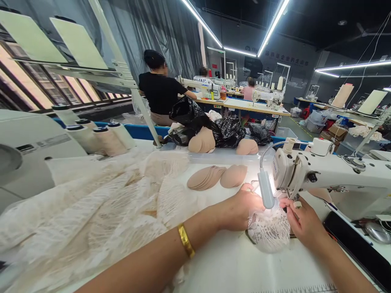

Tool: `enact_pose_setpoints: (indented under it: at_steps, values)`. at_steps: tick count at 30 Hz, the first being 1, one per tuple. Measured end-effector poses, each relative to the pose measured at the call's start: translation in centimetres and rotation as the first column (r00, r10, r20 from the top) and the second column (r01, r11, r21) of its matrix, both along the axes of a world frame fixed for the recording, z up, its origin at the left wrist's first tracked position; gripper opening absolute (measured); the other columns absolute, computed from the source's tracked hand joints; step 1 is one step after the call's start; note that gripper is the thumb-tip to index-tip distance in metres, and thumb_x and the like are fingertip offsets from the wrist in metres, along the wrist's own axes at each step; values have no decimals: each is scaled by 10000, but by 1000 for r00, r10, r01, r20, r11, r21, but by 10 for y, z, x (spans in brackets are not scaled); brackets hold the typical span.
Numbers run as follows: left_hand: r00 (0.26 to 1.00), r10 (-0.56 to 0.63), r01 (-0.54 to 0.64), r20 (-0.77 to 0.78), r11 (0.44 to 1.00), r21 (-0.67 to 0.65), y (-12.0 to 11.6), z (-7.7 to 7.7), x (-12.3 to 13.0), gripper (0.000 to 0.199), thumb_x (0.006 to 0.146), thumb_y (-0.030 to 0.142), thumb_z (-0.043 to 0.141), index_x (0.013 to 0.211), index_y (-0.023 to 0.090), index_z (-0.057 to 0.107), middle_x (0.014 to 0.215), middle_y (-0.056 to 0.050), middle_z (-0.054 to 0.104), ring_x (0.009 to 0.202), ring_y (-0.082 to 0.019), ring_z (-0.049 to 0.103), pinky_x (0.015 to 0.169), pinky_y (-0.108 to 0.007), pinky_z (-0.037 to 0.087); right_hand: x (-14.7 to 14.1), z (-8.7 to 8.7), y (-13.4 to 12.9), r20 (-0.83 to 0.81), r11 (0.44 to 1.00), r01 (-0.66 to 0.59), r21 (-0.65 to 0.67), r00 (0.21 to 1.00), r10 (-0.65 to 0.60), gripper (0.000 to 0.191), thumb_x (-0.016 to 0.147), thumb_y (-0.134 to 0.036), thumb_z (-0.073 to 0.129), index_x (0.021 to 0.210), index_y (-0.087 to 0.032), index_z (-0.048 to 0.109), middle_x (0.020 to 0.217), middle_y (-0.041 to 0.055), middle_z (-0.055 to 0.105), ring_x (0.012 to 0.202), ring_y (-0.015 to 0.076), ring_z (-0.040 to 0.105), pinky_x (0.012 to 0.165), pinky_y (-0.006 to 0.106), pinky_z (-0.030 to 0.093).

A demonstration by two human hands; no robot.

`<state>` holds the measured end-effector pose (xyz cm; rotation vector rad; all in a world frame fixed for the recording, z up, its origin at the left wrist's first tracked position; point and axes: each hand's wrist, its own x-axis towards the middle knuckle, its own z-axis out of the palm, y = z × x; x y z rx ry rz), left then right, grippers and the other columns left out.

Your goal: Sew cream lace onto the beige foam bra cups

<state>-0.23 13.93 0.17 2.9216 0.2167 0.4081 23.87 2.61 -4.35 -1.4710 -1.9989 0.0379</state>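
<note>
And there, lower right of the frame, the white lace piece (269,232) lies by the sewing machine (332,167), apparently set to catch the gooseneck lamp (266,190), half-curled left hand (242,208) and bent-fingered right hand (301,217) at its edges, seemingly steadying it, grip impossible to tell!

Sewing workshop, rows of machines (267,97), thread cones (111,141)

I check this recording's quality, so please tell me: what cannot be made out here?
All in the head view:
Left hand: some fingertips, behind the lamp and its glare.
Lace piece: upper part, partly behind the lamp.
Ruler: lower part, cut by bottom edge.
Wall lettering: too small and faint.
</note>
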Motion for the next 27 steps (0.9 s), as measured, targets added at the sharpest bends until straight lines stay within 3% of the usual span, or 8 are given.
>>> enact_pose_setpoints:
  at_steps: [4,9,15,19,24,27]
  values:
    - [999,-28,28,-14,1000,-10,1,-7,1,109,767,108,649,742,194,586,745,-22,651,760,-202,552,740,-363,298,7,-8,-2,-19,999,-2,41,1000,2,314,1012,-119,413,1215,-250,614,1064,87,723,1015,285,685,829,426,568]
    - [999,26,-27,-43,999,-24,-5,-5,-1,229,706,58,650,639,170,462,732,-14,650,762,-197,565,684,-371,251,5,-9,-5,61,993,-47,104,997,41,303,1008,-127,422,1206,-274,597,992,56,759,865,266,703,727,392,556]
    - [996,59,-63,-70,996,-61,-11,0,-5,246,622,9,644,744,187,527,786,13,685,838,-215,603,718,-375,263,0,-10,-5,113,984,-105,145,990,89,274,1025,-159,455,1218,-294,595,1013,28,774,841,239,724,715,365,548]
    - [995,60,-63,-84,997,-34,-14,1,-6,276,583,-43,632,686,171,492,772,11,672,838,-217,606,686,-363,232,-1,-5,-5,89,987,-111,114,991,101,258,1032,-164,459,1207,-292,600,988,11,767,813,218,706,698,342,535]
    - [999,18,-18,-51,1000,8,-24,7,-12,244,584,-57,588,649,160,498,845,0,676,804,-199,596,668,-353,216,-7,6,-6,58,972,-228,48,973,225,270,1038,-128,441,1197,-285,592,1061,28,749,936,220,695,784,358,517]
    - [999,-14,13,-35,999,-45,-28,17,-18,201,615,-12,597,630,163,500,803,7,661,744,-178,576,688,-346,245,-13,13,-7,48,964,-265,-28,963,267,228,1044,-136,460,1157,-266,609,1022,33,728,912,214,662,787,362,505]
